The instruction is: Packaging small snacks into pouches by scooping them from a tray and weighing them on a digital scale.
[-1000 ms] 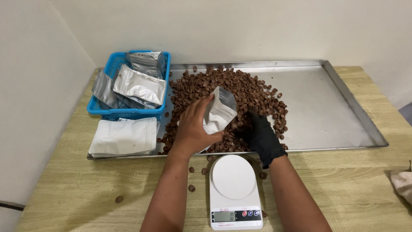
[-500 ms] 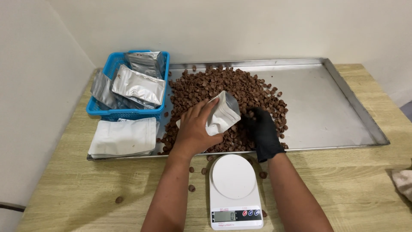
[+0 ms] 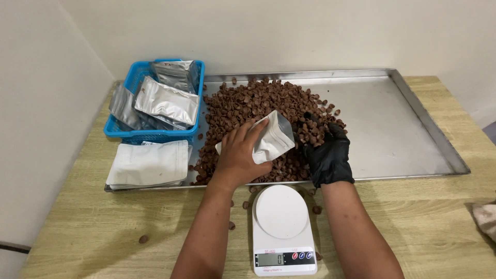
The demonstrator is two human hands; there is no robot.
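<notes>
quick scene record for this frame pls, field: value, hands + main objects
left hand: bare, grips a white pouch, mouth tilted toward the right hand
right hand: black glove, cupped with brown pieces in it, beside the pouch mouth
brown pieces: heaped on the left half of the metal tray; a few strays on the wooden table
scale: white, platform bare, in front of the tray
blue basket: holds silver pouches
flat white pouches: stacked on the tray's left end

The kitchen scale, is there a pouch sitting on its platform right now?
No, the round white platform of the scale is bare; the left hand holds the pouch above the tray.
</notes>
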